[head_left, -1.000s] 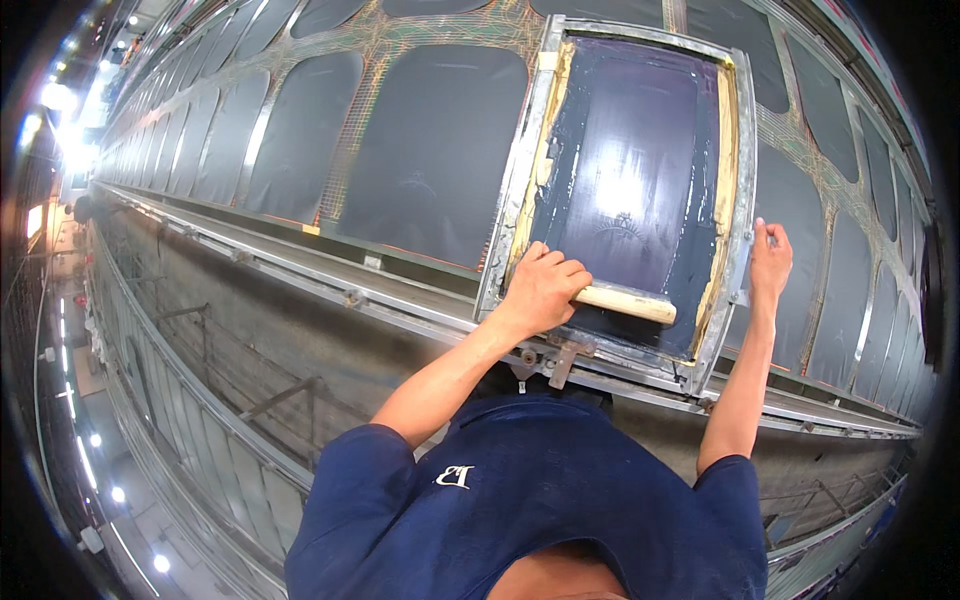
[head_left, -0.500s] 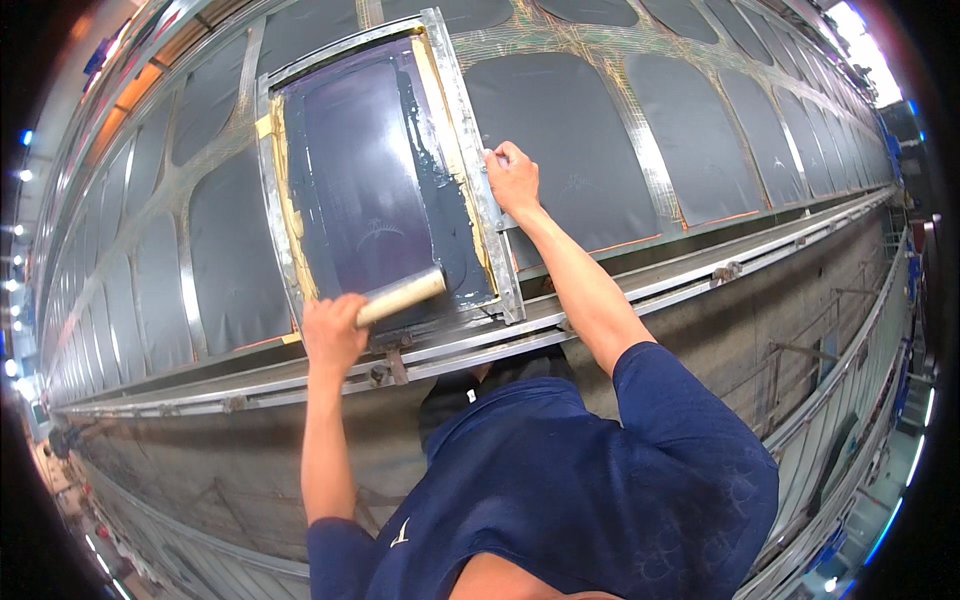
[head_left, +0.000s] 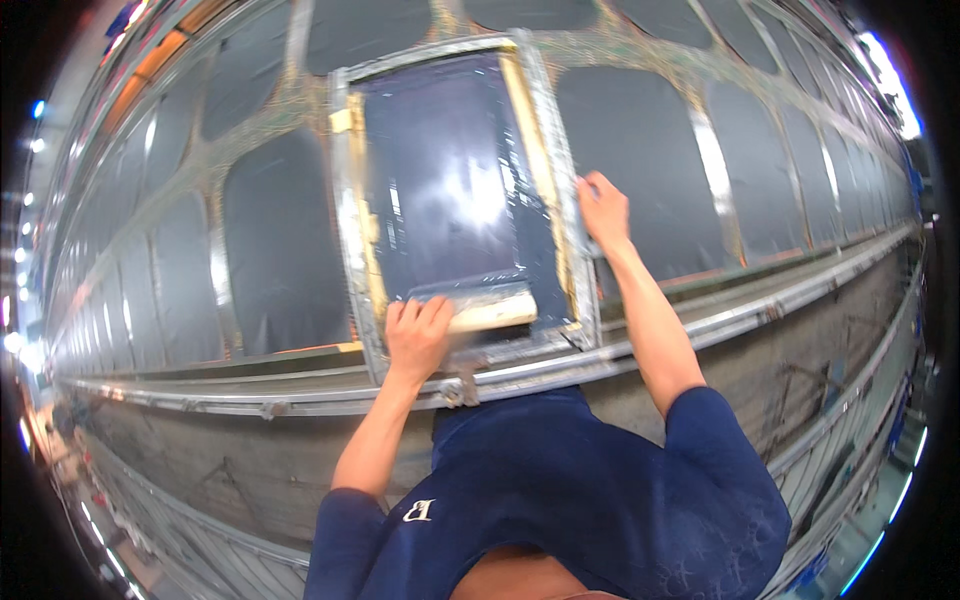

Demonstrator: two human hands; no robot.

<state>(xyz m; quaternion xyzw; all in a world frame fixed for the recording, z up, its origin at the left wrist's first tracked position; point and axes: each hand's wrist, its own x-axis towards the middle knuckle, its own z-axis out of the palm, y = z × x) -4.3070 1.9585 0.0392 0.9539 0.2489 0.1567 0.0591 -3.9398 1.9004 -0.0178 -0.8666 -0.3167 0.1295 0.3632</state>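
- Nearest, the person's navy T-shirt (head_left: 560, 480) bears a small white printed emblem (head_left: 418, 511) on its left and a faint pale pattern (head_left: 705, 570) low on its right.
- Just beyond runs a metal rail (head_left: 720, 322), left to right, with a rusty bracket (head_left: 458, 388) by the frame's near end.
- The left hand (head_left: 418, 335) grasps the left end of a squeegee with a pale wooden handle (head_left: 495, 313), covering that end. The squeegee lies crosswise near the near end of the screen's mesh.
- The right hand (head_left: 605, 212) is at the right side of the metal screen frame (head_left: 556, 150), fingers curled; whether they grip it I cannot tell.
- Inside the frame, the mesh (head_left: 440, 150) is dark and glossy, edged by dark smears and yellowish tape (head_left: 530, 130). Glare and blur leave no readable writing there.
- Left, right and beyond, dark sheets (head_left: 280, 230) lie in rows on the long table.
- Farthest, bright lights (head_left: 890, 85) shine at far right.
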